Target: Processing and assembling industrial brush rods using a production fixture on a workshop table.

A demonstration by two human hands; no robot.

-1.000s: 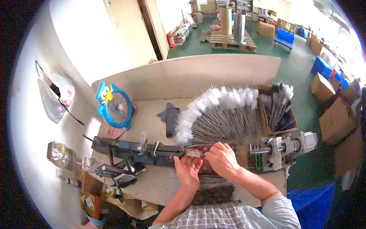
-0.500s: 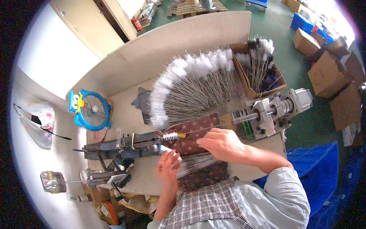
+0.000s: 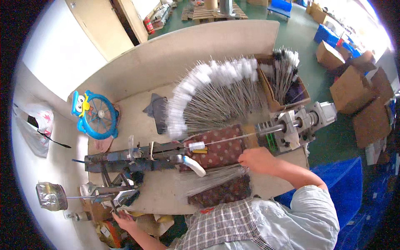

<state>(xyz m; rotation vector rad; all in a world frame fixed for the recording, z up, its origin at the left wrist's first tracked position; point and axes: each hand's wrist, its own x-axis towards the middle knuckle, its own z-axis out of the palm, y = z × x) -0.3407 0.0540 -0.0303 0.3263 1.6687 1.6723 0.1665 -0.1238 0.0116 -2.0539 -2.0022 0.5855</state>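
A white-bristled wire brush [image 3: 196, 146] lies in line between the dark clamp bench [image 3: 125, 156] on the left and the metal spindle unit [image 3: 291, 125] on the right. Its thin shaft [image 3: 229, 138] runs over a brown dotted cloth pad [image 3: 223, 154] to the spindle. My left hand [image 3: 123, 219] is low at the left, closed at the end of a metal lever [image 3: 113, 205]. My right hand [image 3: 259, 160] rests at the pad's right edge, below the shaft, fingers curled; what they hold, if anything, is hidden. Loose straight wires [image 3: 214, 179] lie just nearer to me. A white curved handle [image 3: 195, 166] stands free.
Many finished-looking brushes [image 3: 216, 89] fan out behind the pad. A cardboard box [image 3: 287, 83] holds more brushes at the far right. A blue toy-like wheel [image 3: 98, 116] stands on the left. A raised panel [image 3: 183, 52] edges the table; a blue bin [image 3: 337, 187] is at the right.
My left hand has moved from beside the white handle down and left to the lever. My right hand has moved slightly right and down, away from the shaft. The brush's bristles look more compact.
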